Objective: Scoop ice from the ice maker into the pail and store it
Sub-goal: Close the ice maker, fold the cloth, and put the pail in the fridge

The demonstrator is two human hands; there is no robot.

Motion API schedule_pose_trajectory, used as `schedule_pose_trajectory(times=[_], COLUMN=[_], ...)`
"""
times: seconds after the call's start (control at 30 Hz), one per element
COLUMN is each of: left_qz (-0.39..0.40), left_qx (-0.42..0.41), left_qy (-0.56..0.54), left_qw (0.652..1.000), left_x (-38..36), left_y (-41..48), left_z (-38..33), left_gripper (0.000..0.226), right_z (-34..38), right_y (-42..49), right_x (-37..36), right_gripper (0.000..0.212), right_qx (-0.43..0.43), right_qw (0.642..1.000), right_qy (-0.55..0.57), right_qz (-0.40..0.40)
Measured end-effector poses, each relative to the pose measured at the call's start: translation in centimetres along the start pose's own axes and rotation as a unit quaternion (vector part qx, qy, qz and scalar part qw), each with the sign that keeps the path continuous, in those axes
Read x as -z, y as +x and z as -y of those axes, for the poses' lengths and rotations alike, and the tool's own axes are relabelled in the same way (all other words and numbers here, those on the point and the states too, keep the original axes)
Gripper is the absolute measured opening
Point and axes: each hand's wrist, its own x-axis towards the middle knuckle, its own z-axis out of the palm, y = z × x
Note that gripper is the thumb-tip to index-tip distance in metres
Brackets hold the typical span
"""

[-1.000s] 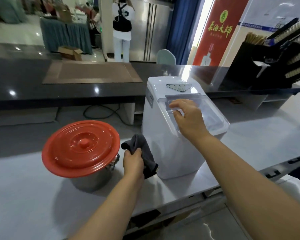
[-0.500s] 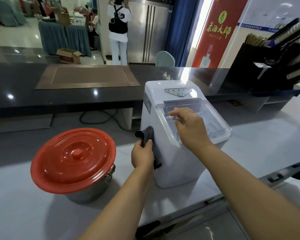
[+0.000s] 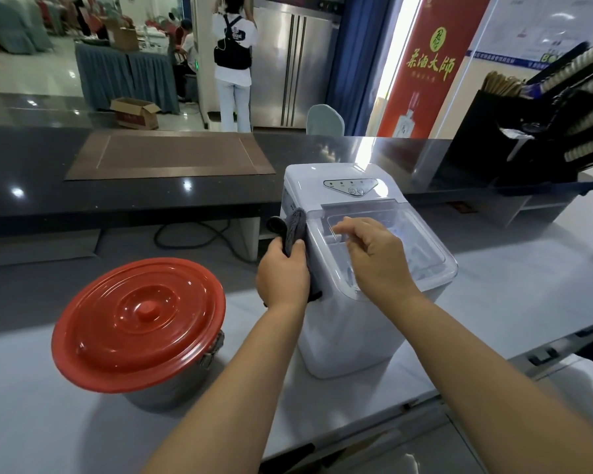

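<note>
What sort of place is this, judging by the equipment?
Probably a drinks service counter in a restaurant or banquet hall: a countertop ice maker, stacked cups on a rack, and a tall steel refrigerator behind.

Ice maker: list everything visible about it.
The ice maker is a white, glossy plastic box standing upright on the pale counter, right of the red-lidded pail. On top: a silver control panel at the back, a sloped clear lid, shut, in front. The left hand holds a grey cloth against its left side; the right hand is over the lid.
</note>
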Motion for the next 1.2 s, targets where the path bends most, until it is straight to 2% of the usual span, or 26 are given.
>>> schedule_pose_trajectory(times=[0.1, 0.2, 0.33, 0.47, 0.6, 0.73, 0.9, 1.0, 1.1, 1.2], left_qz=[-0.011, -0.021, -0.025, -0.006, 0.020, 0.058, 0.150, 0.192, 0.195, 0.174], left_qx=[-0.056, -0.067, -0.052, -0.031, -0.017, 0.009, 0.022, 0.004, 0.006, 0.005], left_qy=[0.031, 0.027, 0.006, -0.035, -0.083, -0.054, 0.026, 0.048, 0.055, 0.078], left_qw=[0.998, 0.997, 0.998, 0.999, 0.996, 0.997, 0.988, 0.980, 0.979, 0.982], left_x=[0.0, 0.0, -0.4, -0.9, -1.3, -1.0, 1.1, 2.7, 3.7, 4.4], left_y=[-1.8, -4.0, -7.2, -9.6, -10.9, -10.9, -10.8, -10.7, -10.6, -11.1], left_z=[0.7, 1.6, 3.5, 5.4, 6.9, 8.6, 11.2, 11.7, 11.6, 11.4], left_gripper=[0.017, 0.012, 0.013, 0.024, 0.026, 0.027, 0.025, 0.018, 0.020, 0.010], right_z=[0.0, 0.0, 0.0, 0.1, 0.4, 0.4, 0.7, 0.8, 0.6, 0.1], right_y=[0.0, 0.0, 0.0, 0.0, -0.2, -0.2, -0.5, -1.6, -5.1, -10.3], right_x=[-0.1, -0.2, -0.3, -0.2, -0.1, 0.0, -0.3, -0.3, -0.6, -1.3], right_gripper=[0.026, 0.027, 0.026, 0.025, 0.026, 0.028, 0.028, 0.027, 0.029, 0.025], right_qx=[0.003, 0.005, 0.003, -0.004, -0.019, -0.034, -0.041, -0.074, -0.118, -0.174], right_qw=[1.000, 1.000, 1.000, 1.000, 1.000, 0.999, 0.993, 0.971, 0.933, 0.911], right_qy=[0.001, 0.000, -0.001, 0.001, 0.011, 0.023, 0.051, 0.099, 0.118, 0.095], right_qz=[-0.002, -0.002, -0.004, -0.002, 0.002, -0.007, -0.098, -0.205, -0.318, -0.361])
